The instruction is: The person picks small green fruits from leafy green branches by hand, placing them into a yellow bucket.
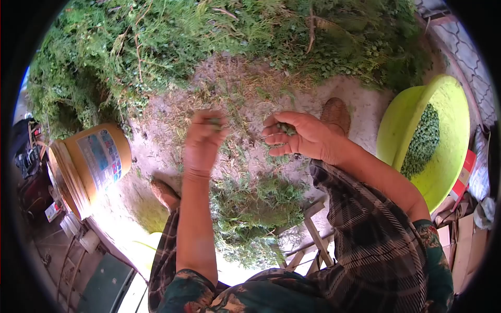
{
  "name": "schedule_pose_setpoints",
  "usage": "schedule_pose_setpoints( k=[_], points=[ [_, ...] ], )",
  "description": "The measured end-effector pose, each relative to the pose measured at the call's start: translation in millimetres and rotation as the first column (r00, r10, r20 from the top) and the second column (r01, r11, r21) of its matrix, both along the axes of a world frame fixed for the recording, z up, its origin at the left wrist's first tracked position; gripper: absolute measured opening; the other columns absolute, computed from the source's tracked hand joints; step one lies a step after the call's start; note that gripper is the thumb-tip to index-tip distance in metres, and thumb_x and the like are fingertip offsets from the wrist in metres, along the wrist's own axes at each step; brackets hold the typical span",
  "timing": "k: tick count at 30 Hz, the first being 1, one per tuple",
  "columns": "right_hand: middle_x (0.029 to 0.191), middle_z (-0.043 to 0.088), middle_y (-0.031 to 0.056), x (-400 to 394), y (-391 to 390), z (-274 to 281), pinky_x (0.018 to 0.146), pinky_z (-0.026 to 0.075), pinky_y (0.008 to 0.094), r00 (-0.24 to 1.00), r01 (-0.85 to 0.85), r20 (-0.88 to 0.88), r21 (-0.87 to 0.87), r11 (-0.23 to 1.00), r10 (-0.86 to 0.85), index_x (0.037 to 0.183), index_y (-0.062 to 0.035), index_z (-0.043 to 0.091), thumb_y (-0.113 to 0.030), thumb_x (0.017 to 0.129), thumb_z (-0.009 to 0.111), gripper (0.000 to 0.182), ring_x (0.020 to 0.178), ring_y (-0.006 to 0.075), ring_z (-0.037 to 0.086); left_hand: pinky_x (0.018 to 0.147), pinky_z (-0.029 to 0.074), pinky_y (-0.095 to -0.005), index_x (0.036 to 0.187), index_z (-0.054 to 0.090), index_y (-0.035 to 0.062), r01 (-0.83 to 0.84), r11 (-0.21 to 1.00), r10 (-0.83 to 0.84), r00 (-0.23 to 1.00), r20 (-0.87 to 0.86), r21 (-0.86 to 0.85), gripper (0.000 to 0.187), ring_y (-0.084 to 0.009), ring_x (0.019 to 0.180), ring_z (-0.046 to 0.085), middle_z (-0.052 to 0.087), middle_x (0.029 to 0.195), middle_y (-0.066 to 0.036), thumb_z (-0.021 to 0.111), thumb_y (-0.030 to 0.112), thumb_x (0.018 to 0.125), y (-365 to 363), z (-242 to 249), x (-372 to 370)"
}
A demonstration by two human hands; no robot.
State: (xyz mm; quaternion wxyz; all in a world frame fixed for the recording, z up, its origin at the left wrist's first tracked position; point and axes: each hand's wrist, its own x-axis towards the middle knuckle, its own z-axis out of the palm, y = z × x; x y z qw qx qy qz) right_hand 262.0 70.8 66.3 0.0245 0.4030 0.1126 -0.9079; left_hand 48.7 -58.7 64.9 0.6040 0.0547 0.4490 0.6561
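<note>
A yellow bucket (pixel 96 161) is bounding the left; the blurred left hand (pixel 205 136) is pinching a green bit (pixel 213 122). Leafy branches (pixel 235 39) are blocking the far side, littered floor (pixel 229 86) lying open before them. The right hand (pixel 300 134) is cradling green cones (pixel 285 128); a shoe (pixel 335 112) is standing beyond, a lime tub (pixel 390 125) closing the right.

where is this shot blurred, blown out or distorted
Head view: the left hand is smeared, probably motion blur, while the right hand looks crisper; head view: ground below the orange-yellow bucket is washed out by glare; head view: fisheye-like bending towards the edges, with black corners.
</note>
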Motion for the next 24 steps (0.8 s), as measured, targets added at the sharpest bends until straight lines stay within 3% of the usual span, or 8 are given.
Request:
schedule_pose_setpoints(
  k=[3, 8, 12, 15, 19, 21, 23, 24],
  points=[
    [0.095, 0.054, 0.0109, -6.9, -2.4, 11.7, 0.078, 0.054, 0.0454, 0.999, -0.008, 0.031, -0.178, 0.984, 0.014, 0.096, -0.0014, 0.052, -0.023, 0.093, 0.048, 0.022, 0.085, 0.0203, 0.059, 0.083, 0.046, -0.0273, 0.101, 0.061, 0.0019, 0.229, 0.958, -0.278, 0.889, -0.364, -0.172, 0.02, -0.016, 0.094, 0.057, 0.061, 0.105, -0.01, 0.058, 0.007, 0.082, 22.0, 49.7, 63.5],
    [0.078, 0.055, 0.0045, 8.7, 2.3, -21.3, 0.044, 0.043, 0.0245, 0.983, -0.036, -0.183, -0.243, 0.969, -0.01, 0.09, -0.0062, 0.051, -0.026, 0.094, 0.048, 0.02, 0.054, 0.0077, 0.048, 0.075, 0.046, -0.0244, 0.098, 0.066, 0.0041, -0.095, 0.885, -0.237, 0.752, -0.616, -0.456, 0.016, -0.0098, 0.083, 0.059, 0.067, 0.091, -0.004, 0.059, 0.014, 0.087, 27.1, 35.3, 48.1],
    [0.072, 0.054, 0.0024, 9.9, 8.6, -9.0, 0.036, 0.031, 0.0212, 0.988, -0.066, -0.149, -0.171, 0.983, 0.041, 0.088, -0.0071, 0.05, -0.026, 0.094, 0.049, 0.02, 0.046, 0.0042, 0.041, 0.091, 0.043, -0.0437, 0.125, 0.051, 0.0101, -0.197, 0.861, -0.505, -0.209, -0.838, -0.469, 0.046, -0.0285, 0.112, 0.051, 0.048, 0.129, -0.018, 0.061, 0.03, 0.084, 25.4, -57.3, -35.4],
    [0.072, 0.054, 0.002, 9.9, 7.6, -8.7, 0.038, 0.035, 0.0224, 0.999, -0.016, -0.054, -0.125, 0.992, 0.01, 0.088, -0.0065, 0.052, -0.027, 0.093, 0.051, 0.021, 0.049, 0.0058, 0.044, 0.103, 0.026, -0.056, 0.136, 0.036, 0.0146, -0.233, 0.734, -0.67, -0.403, -0.623, -0.638, 0.067, -0.0444, 0.128, 0.028, 0.028, 0.141, -0.024, 0.061, 0.042, 0.08, 27.8, -70.9, -19.5],
    [0.073, 0.053, 0.0015, 5.7, 13.1, 8.1, 0.039, 0.039, 0.0234, 0.985, 0.055, -0.163, 0.011, 0.998, -0.052, 0.088, -0.0061, 0.054, -0.031, 0.093, 0.05, 0.026, 0.052, 0.0074, 0.047, 0.103, 0.024, -0.0601, 0.14, 0.029, 0.0169, 0.09, 0.619, -0.652, -0.495, -0.574, -0.78, 0.079, -0.048, 0.13, 0.019, 0.017, 0.145, -0.024, 0.069, 0.033, 0.073, -59.2, -42.6, 41.5],
    [0.072, 0.054, 0.0007, 8.7, 9.5, 11.8, 0.039, 0.039, 0.0243, 0.97, 0.07, -0.23, -0.022, 0.997, -0.073, 0.086, -0.0055, 0.055, -0.031, 0.093, 0.051, 0.027, 0.052, 0.0078, 0.048, 0.104, 0.025, -0.0573, 0.14, 0.03, 0.0165, 0.288, 0.44, -0.823, -0.25, -0.51, -0.851, 0.081, -0.0496, 0.132, 0.012, 0.009, 0.147, -0.025, 0.071, 0.023, 0.071, -125.2, -22.0, 85.3],
    [0.072, 0.054, 0.0007, 9.5, 14.8, 11.3, 0.039, 0.039, 0.0238, 0.915, 0.04, -0.395, -0.115, 0.993, -0.083, 0.086, -0.0041, 0.055, -0.031, 0.093, 0.051, 0.028, 0.052, 0.0066, 0.048, 0.097, 0.039, -0.0501, 0.131, 0.043, 0.0127, 0.328, 0.399, -0.819, -0.292, -0.493, -0.856, 0.064, -0.0441, 0.126, 0.034, 0.029, 0.139, -0.027, 0.068, 0.019, 0.073, -148.7, -1.7, 106.2],
    [0.07, 0.052, -0.0004, 9.3, 15.8, 11.0, 0.039, 0.038, 0.0224, 0.915, 0.016, -0.398, -0.117, 0.993, -0.061, 0.083, -0.0053, 0.052, -0.031, 0.092, 0.052, 0.027, 0.051, 0.005, 0.046, 0.09, 0.043, -0.0467, 0.123, 0.049, 0.0111, 0.373, 0.374, -0.899, -0.08, -0.431, -0.849, 0.052, -0.0401, 0.115, 0.045, 0.041, 0.128, -0.026, 0.066, 0.017, 0.075, -168.3, -12.7, 102.7]
  ],
)
